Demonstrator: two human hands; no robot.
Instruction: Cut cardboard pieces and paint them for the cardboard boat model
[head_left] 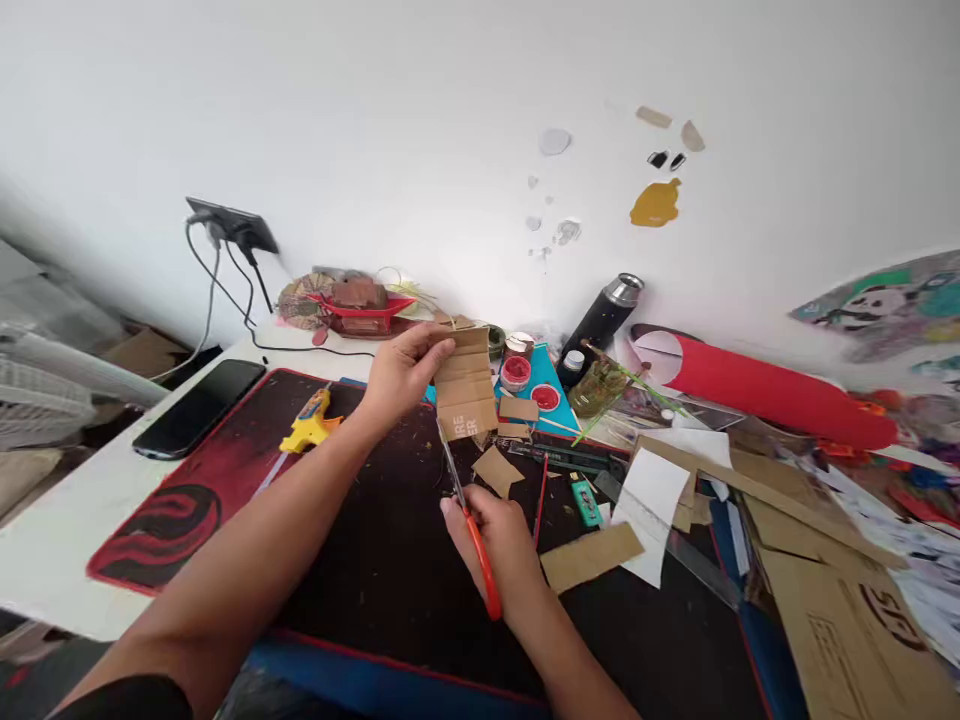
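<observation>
My left hand (405,368) pinches the upper left edge of a creased cardboard piece (465,385) with printed letters near its bottom. In my right hand (495,540) is a pair of scissors (477,560) with orange handles, their blades pointing up at the cardboard's lower left corner. The blade tips look to be at or just beside that edge; whether they touch it I cannot tell. Below and right of the held piece lie a small cardboard scrap (498,471) and a longer cardboard strip (591,558).
A yellow glue gun (311,422) and a black phone (199,408) lie to the left. Behind are a red model boat (367,310), a jar of red paint (515,373) and a black thermos (604,318). Cardboard sheets (840,610) and white paper (652,505) crowd the right.
</observation>
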